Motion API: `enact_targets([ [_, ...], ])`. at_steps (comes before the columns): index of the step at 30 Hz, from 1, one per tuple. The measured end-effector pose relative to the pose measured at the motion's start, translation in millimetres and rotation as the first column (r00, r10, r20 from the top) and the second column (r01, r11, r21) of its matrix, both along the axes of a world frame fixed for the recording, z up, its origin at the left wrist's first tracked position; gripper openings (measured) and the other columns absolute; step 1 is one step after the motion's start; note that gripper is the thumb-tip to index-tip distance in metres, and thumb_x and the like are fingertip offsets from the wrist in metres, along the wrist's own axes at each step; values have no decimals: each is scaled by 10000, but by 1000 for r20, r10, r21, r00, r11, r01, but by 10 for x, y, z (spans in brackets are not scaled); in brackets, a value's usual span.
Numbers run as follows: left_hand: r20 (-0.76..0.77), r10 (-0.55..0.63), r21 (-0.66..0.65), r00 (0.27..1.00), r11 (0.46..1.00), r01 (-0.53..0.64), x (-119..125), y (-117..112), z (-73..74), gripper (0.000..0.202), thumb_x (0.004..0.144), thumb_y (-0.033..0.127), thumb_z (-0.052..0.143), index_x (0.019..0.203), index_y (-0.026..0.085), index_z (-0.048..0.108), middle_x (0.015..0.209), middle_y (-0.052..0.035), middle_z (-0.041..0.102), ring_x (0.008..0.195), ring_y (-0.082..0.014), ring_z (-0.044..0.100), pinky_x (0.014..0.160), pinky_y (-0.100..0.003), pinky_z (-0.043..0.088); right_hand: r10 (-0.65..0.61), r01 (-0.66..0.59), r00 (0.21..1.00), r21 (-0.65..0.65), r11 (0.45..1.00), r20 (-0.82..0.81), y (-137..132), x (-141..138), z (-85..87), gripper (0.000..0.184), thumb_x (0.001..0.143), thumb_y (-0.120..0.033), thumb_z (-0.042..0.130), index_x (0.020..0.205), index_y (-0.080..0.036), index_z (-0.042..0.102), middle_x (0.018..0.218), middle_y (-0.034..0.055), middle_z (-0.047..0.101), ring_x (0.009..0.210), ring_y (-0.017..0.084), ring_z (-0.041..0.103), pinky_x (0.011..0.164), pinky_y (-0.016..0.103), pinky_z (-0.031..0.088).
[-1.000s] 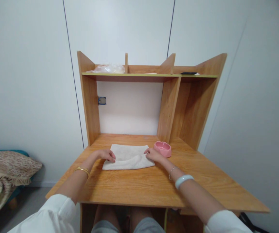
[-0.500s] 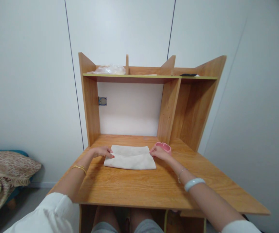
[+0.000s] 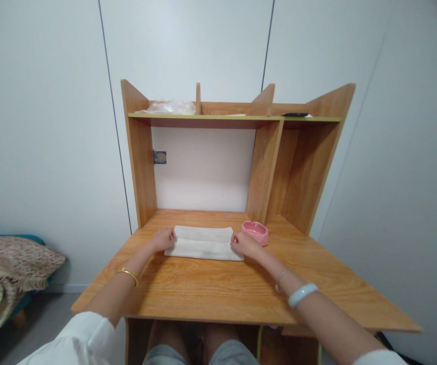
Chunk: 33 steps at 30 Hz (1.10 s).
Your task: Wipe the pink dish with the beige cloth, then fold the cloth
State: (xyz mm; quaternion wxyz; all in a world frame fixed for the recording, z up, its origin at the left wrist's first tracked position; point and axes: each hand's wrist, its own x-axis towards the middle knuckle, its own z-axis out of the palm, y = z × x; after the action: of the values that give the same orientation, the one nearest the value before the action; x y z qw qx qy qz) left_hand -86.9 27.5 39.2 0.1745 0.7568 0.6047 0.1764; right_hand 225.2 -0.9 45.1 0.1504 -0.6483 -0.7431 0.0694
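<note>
A white cloth (image 3: pixel 203 246) lies folded on the wooden desk, with a lengthwise crease across its middle. At its left end, my left hand (image 3: pixel 164 239) has its fingers closed in a pinch on the edge. My right hand (image 3: pixel 245 243) likewise pinches the right end, its fingertips bent over the crease. Just behind my right hand sits a pink bowl (image 3: pixel 255 232), partly covered by that hand.
The desk (image 3: pixel 210 291) carries a wooden hutch (image 3: pixel 264 172) at its back. On the hutch's top shelf are a clear plastic bag (image 3: pixel 170 107) and a flat black object (image 3: pixel 294 115). A patterned blanket (image 3: pixel 9 263) lies on blue furniture at far left.
The cloth's front part now lies flatter and its near edge sits slightly farther back. My left fingers have drawn back toward the left edge; my right hand has shifted slightly inward.
</note>
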Motion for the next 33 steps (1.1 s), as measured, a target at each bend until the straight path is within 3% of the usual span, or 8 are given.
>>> enact_targets([
  [6, 47, -241, -256, 969, 935, 245, -117, -117, 1, 280, 503, 192, 617, 780, 204, 577, 750, 48, 539, 710, -135, 501, 620, -210, 396, 270, -255, 950, -105, 961, 155, -282, 164, 33, 324, 602, -127, 614, 922, -173, 613, 944, 67, 634, 843, 190, 549, 683, 237, 361],
  [10, 83, -244, -254, 966, 933, 257, -128, -117, -31, 300, 457, 198, 620, 753, 206, 574, 727, 54, 514, 700, -134, 469, 610, -210, 371, 248, -252, 950, -1, 968, 188, -351, 222, -88, 293, 631, -76, 547, 904, -169, 598, 999, 88, 607, 957, 212, 509, 794, 278, 345],
  [15, 118, -208, -205, 971, 952, 229, -122, -62, 12, 128, 518, 257, 551, 633, 202, 559, 660, 42, 541, 712, -151, 479, 628, -220, 358, 229, -229, 972, 14, 973, -55, -279, 256, -115, 114, 676, -88, 517, 742, -148, 589, 872, 81, 621, 858, 189, 538, 753, 270, 379],
  [18, 153, -221, -219, 963, 943, 251, -167, -93, 97, 155, 555, 313, 519, 638, 206, 593, 644, 39, 562, 707, -153, 487, 617, -221, 355, 194, -245, 927, -127, 961, -321, -271, 321, 23, 122, 632, -75, 522, 705, -153, 580, 733, 18, 604, 713, 145, 541, 642, 230, 394],
  [21, 224, -221, -298, 949, 912, 283, -222, -135, 207, 198, 561, 340, 520, 665, 209, 626, 621, 35, 569, 668, -146, 482, 564, -221, 333, 168, -275, 885, -197, 941, -435, -284, 391, 171, 126, 605, -69, 524, 676, -156, 581, 667, -16, 586, 660, 121, 535, 596, 205, 392],
  [24, 257, -198, -297, 946, 915, 272, -217, -115, 292, 202, 553, 333, 537, 676, 205, 634, 621, 30, 574, 648, -138, 478, 538, -217, 325, 91, -213, 885, -223, 951, -457, -237, 400, 214, 111, 631, -83, 504, 674, -159, 572, 616, -24, 583, 608, 109, 552, 580, 199, 413],
  [27, 222, -114, -128, 968, 981, 144, -124, -16, 298, 193, 582, 315, 520, 687, 186, 618, 658, 13, 587, 667, -149, 509, 575, -226, 367, -39, -56, 911, -216, 975, -410, -109, 338, 152, 127, 660, -65, 468, 670, -154, 557, 576, -13, 578, 551, 114, 564, 547, 205, 415],
  [33, 195, 33, 110, 980, 992, -55, 121, 125, 76, 275, 668, 272, 529, 908, 144, 576, 984, -102, 602, 970, -233, 526, 854, -320, 383, -198, 203, 946, -6, 979, -256, 46, 176, -16, 183, 749, -88, 480, 888, -132, 591, 836, 115, 660, 849, 207, 610, 712, 271, 398],
])
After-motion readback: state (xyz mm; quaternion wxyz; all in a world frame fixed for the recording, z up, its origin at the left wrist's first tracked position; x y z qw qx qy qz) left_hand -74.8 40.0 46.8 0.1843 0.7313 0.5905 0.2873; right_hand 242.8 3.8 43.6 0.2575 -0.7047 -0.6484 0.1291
